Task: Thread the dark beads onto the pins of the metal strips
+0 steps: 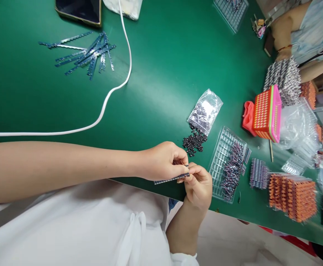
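My left hand (pixel 167 160) is closed around a narrow dark strip (pixel 170 180) with small notches or parts along its edge. My right hand (pixel 199 186) meets it at the strip's right end, thumb and finger pinched together; whatever small piece is between them is hidden. Just beyond both hands lies a loose pile of small shiny black pieces (pixel 193 142), spilling from a clear plastic bag (pixel 205 111) that holds more of them. To the right of my right hand is a clear compartment tray (pixel 216 166), with a heap of thin pinkish-grey wired parts (pixel 232 170) in it.
Blue metal strips (pixel 90 53) lie scattered at upper left, near a phone (pixel 79 11). A white cable (pixel 106 99) curves across the green table (pixel 161 66). On the right stand an orange-pink basket (pixel 266 112) and stacked orange parts (pixel 292 195). Another person's arm (pixel 284 33) rests at upper right.
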The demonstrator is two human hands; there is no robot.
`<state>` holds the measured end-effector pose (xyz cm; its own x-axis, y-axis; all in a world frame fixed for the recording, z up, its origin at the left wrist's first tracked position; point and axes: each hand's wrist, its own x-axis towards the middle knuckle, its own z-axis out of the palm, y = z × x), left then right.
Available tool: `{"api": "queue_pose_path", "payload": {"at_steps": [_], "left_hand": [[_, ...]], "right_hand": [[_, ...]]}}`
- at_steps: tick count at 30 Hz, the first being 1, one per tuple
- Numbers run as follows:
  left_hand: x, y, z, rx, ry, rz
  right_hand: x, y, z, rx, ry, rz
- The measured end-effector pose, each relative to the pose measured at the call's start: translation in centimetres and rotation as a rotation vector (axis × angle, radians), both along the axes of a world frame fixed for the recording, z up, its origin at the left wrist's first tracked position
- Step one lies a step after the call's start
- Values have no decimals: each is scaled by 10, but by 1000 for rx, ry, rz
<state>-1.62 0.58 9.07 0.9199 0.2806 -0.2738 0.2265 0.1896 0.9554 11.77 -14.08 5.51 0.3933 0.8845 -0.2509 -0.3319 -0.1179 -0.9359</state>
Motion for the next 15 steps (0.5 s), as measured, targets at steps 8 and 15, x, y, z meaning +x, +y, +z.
{"api": "queue_pose_path", "payload": {"at_steps": [8,15], "left_hand": [[0,-3,-4,-20,-12,-2],[0,-2,-3,-21,51,11]], "right_hand": [[-1,1,2,-29,3,2],[-4,2,0,-7,15,-31]]}}
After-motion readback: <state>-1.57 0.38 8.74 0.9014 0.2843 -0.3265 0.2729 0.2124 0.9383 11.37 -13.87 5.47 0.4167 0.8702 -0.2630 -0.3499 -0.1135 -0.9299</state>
